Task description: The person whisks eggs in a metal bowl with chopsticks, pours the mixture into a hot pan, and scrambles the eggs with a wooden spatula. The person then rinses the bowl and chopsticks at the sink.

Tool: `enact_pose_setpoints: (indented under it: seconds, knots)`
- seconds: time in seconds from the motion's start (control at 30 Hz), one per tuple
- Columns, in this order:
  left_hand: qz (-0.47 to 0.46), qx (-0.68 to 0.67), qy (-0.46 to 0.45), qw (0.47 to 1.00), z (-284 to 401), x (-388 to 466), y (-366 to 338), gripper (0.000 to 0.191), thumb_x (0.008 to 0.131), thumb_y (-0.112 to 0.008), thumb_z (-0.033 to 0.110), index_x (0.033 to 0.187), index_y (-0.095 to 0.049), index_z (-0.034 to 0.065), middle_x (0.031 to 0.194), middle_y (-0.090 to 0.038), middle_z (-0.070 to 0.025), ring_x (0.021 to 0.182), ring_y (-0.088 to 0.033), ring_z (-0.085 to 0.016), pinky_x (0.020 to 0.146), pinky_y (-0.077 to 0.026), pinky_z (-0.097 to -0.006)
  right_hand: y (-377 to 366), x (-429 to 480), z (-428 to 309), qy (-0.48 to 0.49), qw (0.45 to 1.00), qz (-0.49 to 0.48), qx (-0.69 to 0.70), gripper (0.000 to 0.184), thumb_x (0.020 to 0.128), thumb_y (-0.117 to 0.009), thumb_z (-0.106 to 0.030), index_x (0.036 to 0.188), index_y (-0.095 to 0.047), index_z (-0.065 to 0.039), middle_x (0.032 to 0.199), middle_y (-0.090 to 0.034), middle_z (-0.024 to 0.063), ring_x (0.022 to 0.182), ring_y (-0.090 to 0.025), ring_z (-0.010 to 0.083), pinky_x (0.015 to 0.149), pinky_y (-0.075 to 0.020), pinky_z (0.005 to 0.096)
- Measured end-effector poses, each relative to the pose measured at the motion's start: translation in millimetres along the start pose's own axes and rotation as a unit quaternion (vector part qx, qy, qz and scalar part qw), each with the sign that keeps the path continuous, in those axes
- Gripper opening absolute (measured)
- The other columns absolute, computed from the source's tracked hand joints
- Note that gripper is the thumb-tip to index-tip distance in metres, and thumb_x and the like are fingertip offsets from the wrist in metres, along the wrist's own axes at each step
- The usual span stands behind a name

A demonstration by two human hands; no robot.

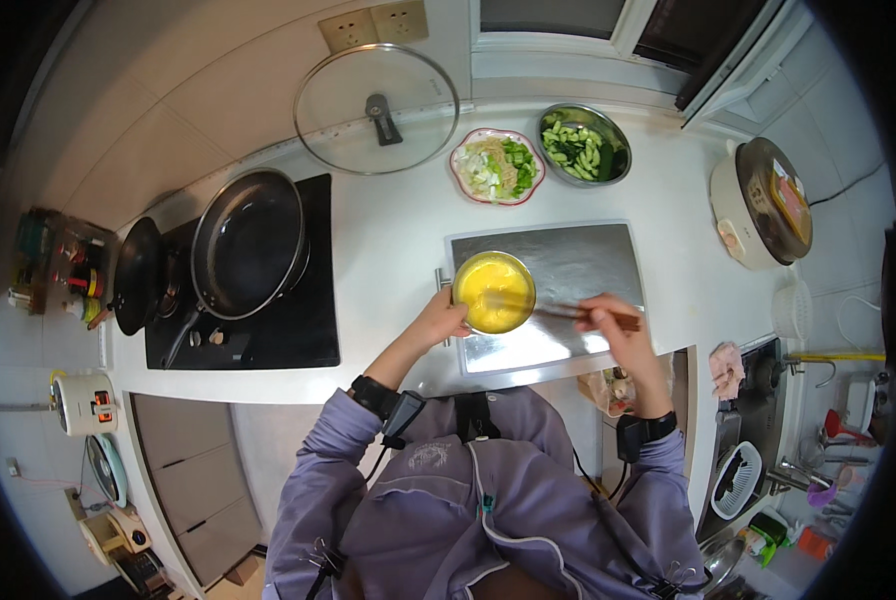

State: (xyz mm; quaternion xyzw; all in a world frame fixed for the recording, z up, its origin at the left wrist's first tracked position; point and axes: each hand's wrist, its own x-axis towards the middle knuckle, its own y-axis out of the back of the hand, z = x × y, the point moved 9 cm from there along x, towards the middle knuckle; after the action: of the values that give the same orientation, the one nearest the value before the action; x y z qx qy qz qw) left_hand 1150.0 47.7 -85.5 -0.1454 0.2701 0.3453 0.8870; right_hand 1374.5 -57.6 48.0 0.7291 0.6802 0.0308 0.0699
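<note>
My left hand (442,319) grips the rim of a round metal bowl (530,274) from its left side. Yellow beaten egg (496,281), frothy in places, covers the inside of the bowl. Wooden chopsticks (560,309) are in my right hand (614,326); their far ends reach into the egg and are blurred by motion. The bowl is over the left part of a shiny metal board (583,259) on the white counter; whether it rests on the board I cannot tell.
Behind the board are a scalloped plate (459,184) of chopped vegetables and a metal bowl (624,161) of sliced greens. A glass lid (343,112) leans on the wall. Frying pan (249,240) and wok (138,277) occupy the black hob (316,315). An electric cooker (737,202) stands right, above the sink (767,390).
</note>
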Motion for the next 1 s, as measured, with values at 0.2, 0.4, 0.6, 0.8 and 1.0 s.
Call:
enact_pose_setpoints:
  seconds: [0.2,0.4,0.6,0.8,1.0]
  knots:
    - [-0.004,0.008,0.011,1.000,-6.0,-63.6,15.7,0.062,0.088,-0.050,0.031,0.139,-0.034,-0.0019,0.127,-0.051,-0.0152,0.109,-0.056,-0.021,0.079,-0.053,-0.0310,-30.1,3.6,-16.0,-0.071,0.977,-0.130,0.154,0.031,0.099,-0.050,-0.019,0.115,-0.060,0.006,0.104,-0.066,0.0147,0.098,-0.065,0.0233,0.085,-0.0545,0.0332]
    - [0.016,-0.061,-0.017,0.998,-15.8,-103.0,27.4,0.066,0.086,-0.051,0.033,0.139,-0.034,-0.0019,0.125,-0.049,-0.0138,0.110,-0.054,-0.021,0.079,-0.052,-0.0300,-42.8,7.2,-20.9,-0.048,0.988,-0.129,0.072,0.036,0.099,-0.048,-0.026,0.114,-0.060,0.005,0.101,-0.068,0.0172,0.092,-0.068,0.0253,0.085,-0.0539,0.0342]
    - [0.043,-0.118,-0.029,0.992,-13.9,-118.3,32.6,0.066,0.083,-0.047,0.033,0.141,-0.033,0.0047,0.127,-0.046,-0.0108,0.118,-0.046,-0.019,0.094,-0.043,-0.0343,-64.6,1.7,-37.9,-0.027,0.966,-0.211,0.146,0.026,0.097,-0.049,-0.010,0.114,-0.060,0.006,0.104,-0.065,0.0177,0.098,-0.066,0.0264,0.087,-0.0537,0.0352]
    - [0.056,-0.111,-0.061,0.990,-4.2,-122.8,38.8,0.066,0.085,-0.048,0.038,0.141,-0.033,0.0074,0.130,-0.045,-0.0097,0.120,-0.044,-0.019,0.095,-0.042,-0.0355,-57.2,7.7,-51.6,-0.004,0.980,-0.181,0.078,0.025,0.095,-0.053,-0.011,0.112,-0.063,0.005,0.103,-0.066,0.0161,0.097,-0.066,0.0239,0.087,-0.0515,0.0334]
    - [0.047,-0.096,-0.075,0.991,-4.1,-122.7,44.8,0.059,0.089,-0.049,0.041,0.136,-0.038,0.0072,0.122,-0.049,-0.0073,0.114,-0.048,-0.017,0.089,-0.045,-0.0329,-71.4,2.0,-66.6,0.023,0.969,-0.245,0.030,0.026,0.095,-0.052,-0.014,0.110,-0.065,0.004,0.101,-0.067,0.0163,0.094,-0.067,0.0220,0.082,-0.0520,0.0311]
